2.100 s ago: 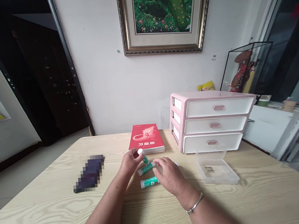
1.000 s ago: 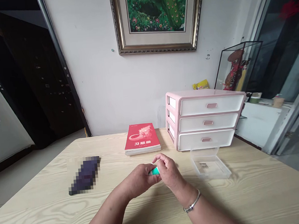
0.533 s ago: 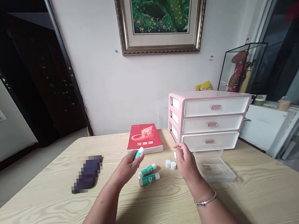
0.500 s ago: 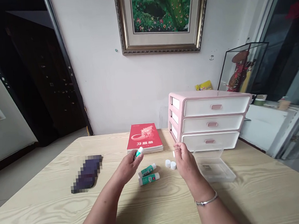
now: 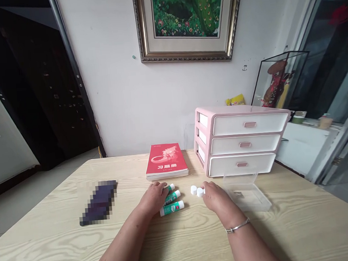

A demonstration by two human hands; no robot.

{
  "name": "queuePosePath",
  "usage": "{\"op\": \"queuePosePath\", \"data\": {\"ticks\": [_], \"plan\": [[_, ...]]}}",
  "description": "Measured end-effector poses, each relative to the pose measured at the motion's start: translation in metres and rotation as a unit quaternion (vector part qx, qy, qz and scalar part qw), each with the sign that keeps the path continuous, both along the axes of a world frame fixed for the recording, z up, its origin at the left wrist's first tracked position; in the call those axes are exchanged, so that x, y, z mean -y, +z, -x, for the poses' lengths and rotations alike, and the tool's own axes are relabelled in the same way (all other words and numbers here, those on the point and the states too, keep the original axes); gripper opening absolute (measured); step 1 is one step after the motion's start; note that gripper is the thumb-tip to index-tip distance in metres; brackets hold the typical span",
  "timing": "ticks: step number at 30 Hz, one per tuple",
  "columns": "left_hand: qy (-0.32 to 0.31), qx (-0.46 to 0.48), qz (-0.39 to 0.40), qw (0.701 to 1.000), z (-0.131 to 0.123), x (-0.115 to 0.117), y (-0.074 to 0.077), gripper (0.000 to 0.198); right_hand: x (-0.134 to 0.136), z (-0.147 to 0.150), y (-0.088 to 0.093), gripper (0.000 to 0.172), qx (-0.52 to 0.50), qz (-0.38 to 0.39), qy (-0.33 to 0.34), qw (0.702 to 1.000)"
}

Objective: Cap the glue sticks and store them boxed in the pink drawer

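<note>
My left hand [image 5: 153, 198] is down at the table with its fingers closed on a green glue stick [image 5: 170, 188]; only the white end and part of the body show. In front of it two more green glue sticks, a middle one [image 5: 173, 197] and a nearer one [image 5: 172, 208], lie side by side with white ends to the right. My right hand [image 5: 214, 197] rests low over the table, fingers curled around a white cap [image 5: 204, 191] that is mostly hidden. Just left of it stand two other white caps, a left one [image 5: 193, 189] and a right one [image 5: 199, 192].
A clear plastic box [image 5: 254, 200] with its lid raised lies right of my right hand. Behind it stands a pink and white drawer unit [image 5: 242, 135]. A red book [image 5: 166, 159] lies at the back, and a blurred dark item [image 5: 99, 202] on the left.
My left hand has lowered the glue stick from the air to the table beside the other two. My right hand has come down to the table by the caps.
</note>
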State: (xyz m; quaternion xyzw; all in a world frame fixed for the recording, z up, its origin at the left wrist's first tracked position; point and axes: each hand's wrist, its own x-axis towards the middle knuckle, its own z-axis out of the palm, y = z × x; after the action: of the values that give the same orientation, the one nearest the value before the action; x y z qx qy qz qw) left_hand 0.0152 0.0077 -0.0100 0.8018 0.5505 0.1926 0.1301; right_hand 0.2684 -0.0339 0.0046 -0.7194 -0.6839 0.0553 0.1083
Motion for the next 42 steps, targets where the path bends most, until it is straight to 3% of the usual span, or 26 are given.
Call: {"op": "queuePosePath", "data": {"ticks": [7,13,19,25,36,42], "plan": [[-0.098,-0.046,0.02,0.994,0.005,0.028,0.014,0.092,0.002,0.015,-0.007,0.026,-0.018,-0.034,0.077,0.996],[-0.11,-0.038,0.025,0.993,0.0,0.028,0.012,0.082,0.004,0.019,-0.008,0.026,-0.063,-0.046,0.11,0.991],[-0.097,-0.021,0.034,0.994,0.003,0.024,0.007,0.09,0.002,0.018,-0.008,0.035,-0.118,-0.024,0.081,0.989],[-0.096,-0.027,0.031,0.995,0.003,0.025,0.006,0.085,0.009,0.02,0.003,0.061,-0.087,-0.029,0.103,0.99],[-0.094,-0.009,0.027,0.995,0.002,0.026,0.004,0.082,0.009,0.023,0.0,0.033,-0.032,-0.056,0.091,0.994],[-0.098,0.012,0.023,0.995,0.004,0.024,0.002,0.083,0.011,0.02,0.004,0.041,-0.053,-0.049,0.081,0.994]]}}
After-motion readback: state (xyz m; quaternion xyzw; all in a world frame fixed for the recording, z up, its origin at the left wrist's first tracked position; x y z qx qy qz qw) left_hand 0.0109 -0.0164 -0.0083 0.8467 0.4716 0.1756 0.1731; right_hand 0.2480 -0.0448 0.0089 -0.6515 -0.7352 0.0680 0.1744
